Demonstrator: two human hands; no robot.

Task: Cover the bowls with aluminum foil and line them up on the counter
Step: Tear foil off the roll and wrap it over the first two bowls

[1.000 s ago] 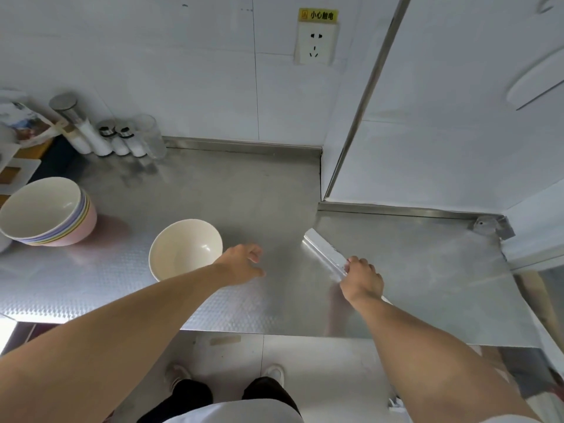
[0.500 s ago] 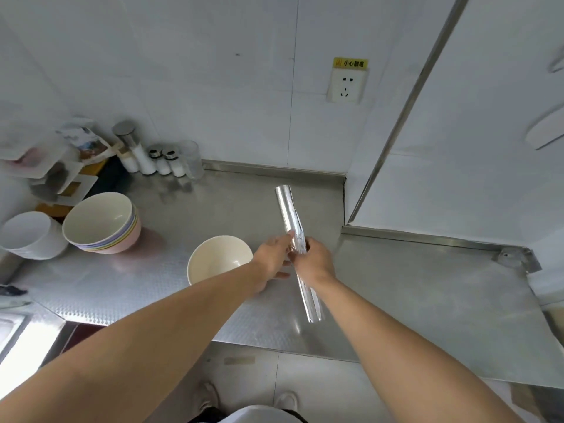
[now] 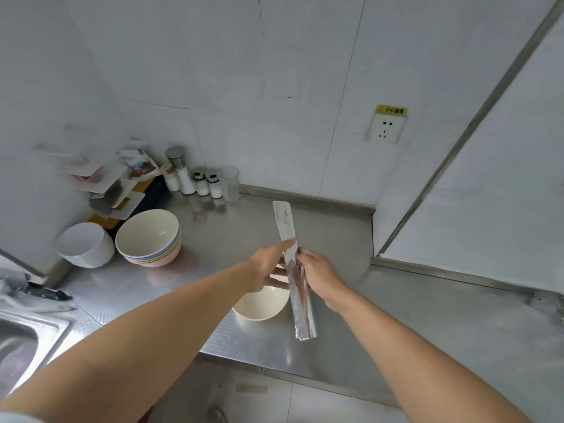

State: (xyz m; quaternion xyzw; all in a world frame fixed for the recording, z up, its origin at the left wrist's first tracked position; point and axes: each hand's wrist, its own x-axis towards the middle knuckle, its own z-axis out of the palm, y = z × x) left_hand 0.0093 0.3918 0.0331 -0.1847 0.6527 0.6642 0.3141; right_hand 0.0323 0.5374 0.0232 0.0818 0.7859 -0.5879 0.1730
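**Foil roll held in both hands above a single bowl**

We see the right hand (image 3: 317,274) wrapped around the middle of the aluminum foil roll (image 3: 300,297), fingers curled on it, holding it clear of the counter (image 3: 427,325). The roll runs lengthwise away from us, its far end pale, its near end shiny. The left hand (image 3: 268,267) meets the roll from the opposite side at the same spot; its thumb and fingertips pinch the loose foil edge (image 3: 290,248) just beyond the right hand's grip.

Directly beneath the grip, partly hidden by the left hand and the roll, one cream bowl (image 3: 261,303) sits uncovered on the counter. Farther out to the left stands a stack of pastel bowls (image 3: 149,239), and beyond it a stack of white bowls (image 3: 84,245). Past the far end of the roll, against the wall, we note a cluster of seasoning shakers (image 3: 198,181). A sink (image 3: 27,340) lies at the near left. A wall socket (image 3: 385,129) sits high to the right.
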